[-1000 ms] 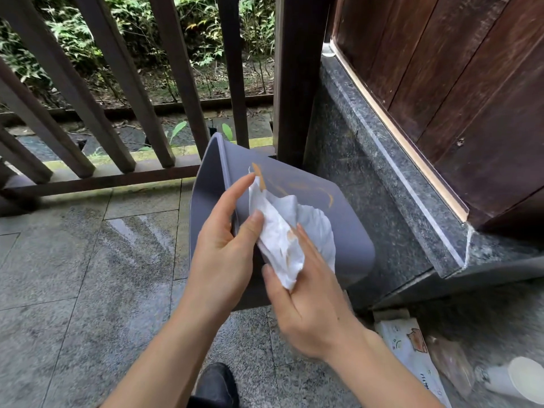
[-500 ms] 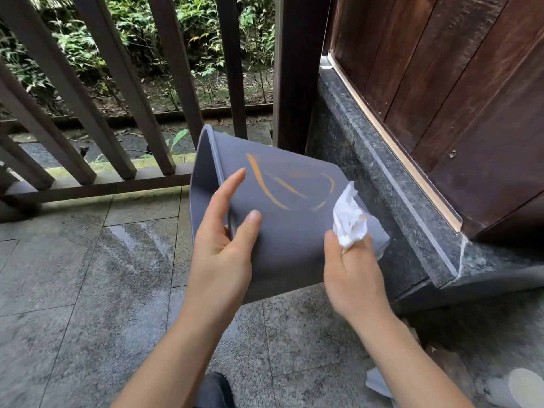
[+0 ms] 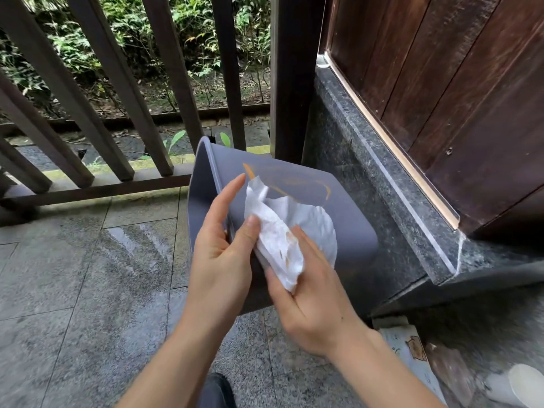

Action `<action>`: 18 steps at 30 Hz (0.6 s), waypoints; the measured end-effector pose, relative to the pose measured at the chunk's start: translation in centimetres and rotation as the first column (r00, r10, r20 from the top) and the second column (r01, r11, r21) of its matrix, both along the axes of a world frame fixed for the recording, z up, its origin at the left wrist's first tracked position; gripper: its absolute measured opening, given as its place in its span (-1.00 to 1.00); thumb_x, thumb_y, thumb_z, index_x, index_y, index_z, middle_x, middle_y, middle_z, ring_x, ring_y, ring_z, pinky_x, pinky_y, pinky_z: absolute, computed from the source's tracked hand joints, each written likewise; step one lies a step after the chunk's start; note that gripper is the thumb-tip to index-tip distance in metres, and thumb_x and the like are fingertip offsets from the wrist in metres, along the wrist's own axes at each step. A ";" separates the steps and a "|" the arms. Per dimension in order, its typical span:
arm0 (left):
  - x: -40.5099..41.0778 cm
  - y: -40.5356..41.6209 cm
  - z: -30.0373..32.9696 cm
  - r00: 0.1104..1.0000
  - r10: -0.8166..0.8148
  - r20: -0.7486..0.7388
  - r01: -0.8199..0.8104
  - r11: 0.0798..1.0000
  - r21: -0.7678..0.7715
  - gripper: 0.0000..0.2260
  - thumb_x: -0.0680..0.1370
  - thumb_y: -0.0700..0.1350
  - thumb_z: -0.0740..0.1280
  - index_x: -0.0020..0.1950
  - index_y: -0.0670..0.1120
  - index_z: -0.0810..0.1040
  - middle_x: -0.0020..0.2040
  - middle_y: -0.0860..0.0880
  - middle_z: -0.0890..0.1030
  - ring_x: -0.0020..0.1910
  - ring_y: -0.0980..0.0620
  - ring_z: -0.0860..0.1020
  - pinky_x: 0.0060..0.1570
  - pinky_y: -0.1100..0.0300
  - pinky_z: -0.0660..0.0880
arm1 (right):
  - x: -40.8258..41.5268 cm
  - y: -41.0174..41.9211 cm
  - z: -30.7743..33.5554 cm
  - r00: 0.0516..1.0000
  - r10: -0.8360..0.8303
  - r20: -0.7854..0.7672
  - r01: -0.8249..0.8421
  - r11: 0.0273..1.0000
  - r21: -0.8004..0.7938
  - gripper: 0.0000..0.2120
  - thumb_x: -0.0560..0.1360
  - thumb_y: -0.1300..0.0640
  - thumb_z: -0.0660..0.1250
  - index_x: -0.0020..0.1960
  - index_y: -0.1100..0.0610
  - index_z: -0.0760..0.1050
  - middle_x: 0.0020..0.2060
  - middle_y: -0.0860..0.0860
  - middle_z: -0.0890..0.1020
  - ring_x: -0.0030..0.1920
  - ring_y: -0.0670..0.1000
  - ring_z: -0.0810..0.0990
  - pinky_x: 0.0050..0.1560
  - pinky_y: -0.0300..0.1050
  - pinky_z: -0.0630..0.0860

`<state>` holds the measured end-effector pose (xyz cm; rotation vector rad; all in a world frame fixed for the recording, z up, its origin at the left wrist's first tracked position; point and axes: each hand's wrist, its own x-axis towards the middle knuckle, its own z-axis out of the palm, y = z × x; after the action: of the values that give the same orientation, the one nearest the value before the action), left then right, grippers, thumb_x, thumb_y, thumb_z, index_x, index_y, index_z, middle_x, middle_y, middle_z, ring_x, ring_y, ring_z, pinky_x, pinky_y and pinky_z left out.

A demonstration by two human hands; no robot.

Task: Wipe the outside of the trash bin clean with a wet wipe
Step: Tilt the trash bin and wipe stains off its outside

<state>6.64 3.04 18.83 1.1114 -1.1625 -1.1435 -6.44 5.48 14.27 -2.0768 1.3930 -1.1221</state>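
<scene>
A grey trash bin lies tipped on its side, its mouth facing left and one flat side turned up at me. Orange streaks mark that side near its upper part. My left hand grips the bin's rim, thumb over the outer wall and fingers stretched along the edge. My right hand holds a crumpled white wet wipe with faint orange stains and presses it against the bin's side, just below the streaks.
A dark wooden railing runs across the back, with a thick post beside the bin. A granite ledge and a wooden door stand to the right. A wipe packet and a white cup lie on the wet stone floor.
My right hand swept the wipe out to the bin's right end half a second ago, then came back left to the middle beside my left thumb. The orange streaks look fainter.
</scene>
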 end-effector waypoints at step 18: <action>0.2 0.1 -1.3 0.976 -0.097 0.196 0.100 0.995 -0.002 -0.58 0.55 -0.10 0.35 0.35 0.28 0.54 -0.33 -0.10 0.49 -0.32 0.07 0.39 -0.27 0.13 0.38 | 0.0 0.1 -0.1 0.987 0.010 0.157 -0.048 0.970 0.238 -0.49 0.65 -0.11 -0.01 0.57 -0.02 0.24 0.51 -0.12 0.38 0.55 -0.14 0.25 0.54 -0.02 0.20</action>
<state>6.80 3.14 17.51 1.1882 -1.3884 -1.1200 -6.47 5.60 14.19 -1.7947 1.3464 -1.0232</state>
